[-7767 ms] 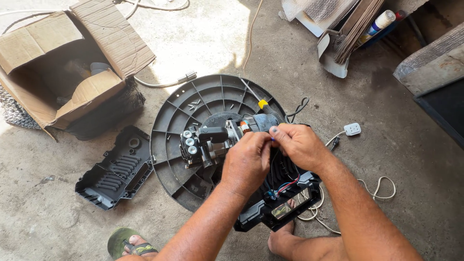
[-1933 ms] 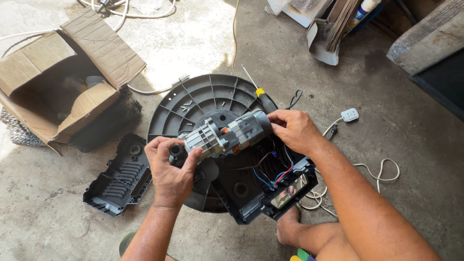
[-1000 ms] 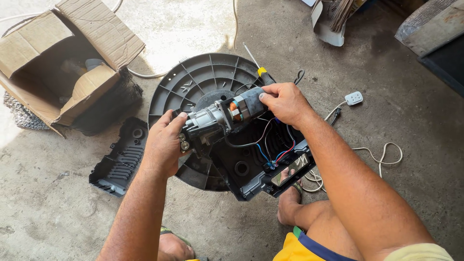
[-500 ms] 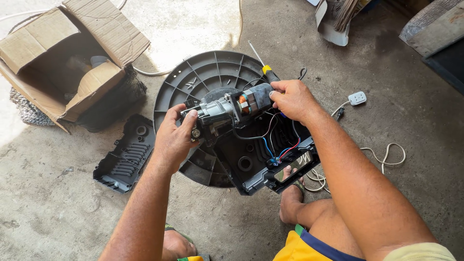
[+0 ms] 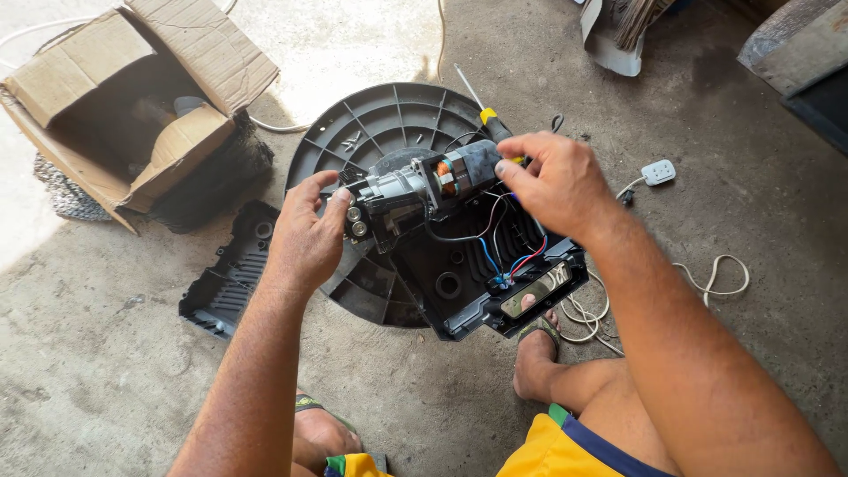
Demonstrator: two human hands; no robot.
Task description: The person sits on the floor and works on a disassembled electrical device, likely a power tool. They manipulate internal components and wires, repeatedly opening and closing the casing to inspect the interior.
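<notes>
Both hands hold a small electric motor (image 5: 420, 190) with a grey metal gearbox end and a dark rear end showing copper windings. My left hand (image 5: 305, 234) grips the gearbox end. My right hand (image 5: 552, 181) grips the rear end. Black, red and blue wires (image 5: 503, 256) run from the motor down into a black plastic housing (image 5: 495, 291) below it. The housing lies on a round dark-grey ribbed plastic base (image 5: 380, 132) on the concrete floor.
A black vented cover (image 5: 225, 278) lies left of the base. An open cardboard box (image 5: 132, 97) sits at the upper left on dark netting. A yellow-handled screwdriver (image 5: 481, 102) rests on the base. A white plug (image 5: 658, 172) and cord (image 5: 715, 278) lie at right. My foot (image 5: 534, 358) is below the housing.
The motor stays held in both hands above the housing. My left hand's grip has shifted a little on the gearbox end; the view has drifted slightly.
</notes>
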